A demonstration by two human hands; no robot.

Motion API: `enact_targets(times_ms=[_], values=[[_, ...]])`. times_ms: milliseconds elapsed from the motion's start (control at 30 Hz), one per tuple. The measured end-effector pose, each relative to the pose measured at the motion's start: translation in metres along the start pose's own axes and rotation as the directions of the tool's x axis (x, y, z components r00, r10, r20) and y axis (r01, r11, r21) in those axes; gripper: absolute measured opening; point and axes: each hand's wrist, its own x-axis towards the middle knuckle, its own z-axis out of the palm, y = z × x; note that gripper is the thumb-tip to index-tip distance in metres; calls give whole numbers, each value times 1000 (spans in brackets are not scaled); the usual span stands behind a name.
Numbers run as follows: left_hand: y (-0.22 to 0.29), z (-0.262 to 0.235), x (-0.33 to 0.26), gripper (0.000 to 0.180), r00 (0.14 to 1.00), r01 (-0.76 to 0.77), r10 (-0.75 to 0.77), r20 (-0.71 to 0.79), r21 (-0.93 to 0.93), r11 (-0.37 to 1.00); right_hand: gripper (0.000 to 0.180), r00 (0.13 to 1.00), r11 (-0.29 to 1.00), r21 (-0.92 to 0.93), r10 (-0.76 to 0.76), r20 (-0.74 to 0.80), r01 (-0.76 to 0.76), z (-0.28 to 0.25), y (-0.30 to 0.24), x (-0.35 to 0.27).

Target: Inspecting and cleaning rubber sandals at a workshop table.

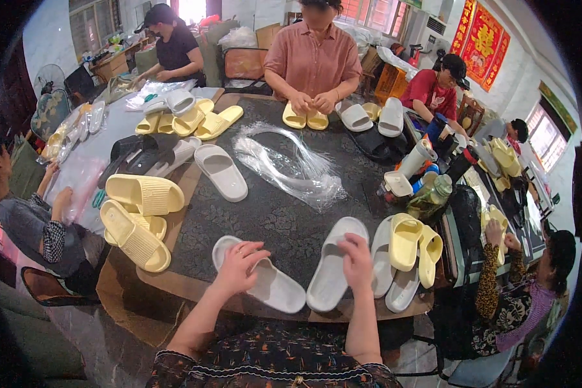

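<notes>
Both hands rest spread on a pair of white slippers at the near worktop (284, 213) edge: left hand (239, 264) on the left slipper (265, 284), right hand (357, 258) on the right slipper (333, 265), toes angled apart.

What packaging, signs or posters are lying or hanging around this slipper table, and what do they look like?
Clear plastic bags: loose crumpled heap at the middle of the dark table.
Red hangings: upper right wall, tall panels, red with gold marks.
Cardboard box: far side behind the table, brown.
Green strip sign: right wall above a window, long and narrow.
</notes>
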Motion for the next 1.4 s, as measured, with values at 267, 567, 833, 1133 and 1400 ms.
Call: enact_targets(times_ms=[267,567,833,1133,1400], values=[[-12,1,57,39,920,-357,372,121,-129,925,37,904,954,122,-297,307,272,53,-22,9],[-7,40,47,44,960,-252,266,-81,155,955,25,948,885,440,3,317,-150,68,5,29],[-7,42,45,44,962,-220,239,-130,148,964,28,880,880,104,471,-62,-463,78,101,64],[-5,43,45,43,966,-199,219,-135,148,969,31,851,828,-203,492,-184,-523,100,124,79],[-7,40,45,41,963,-210,229,-146,133,969,20,938,925,-168,348,7,-342,101,66,74]])
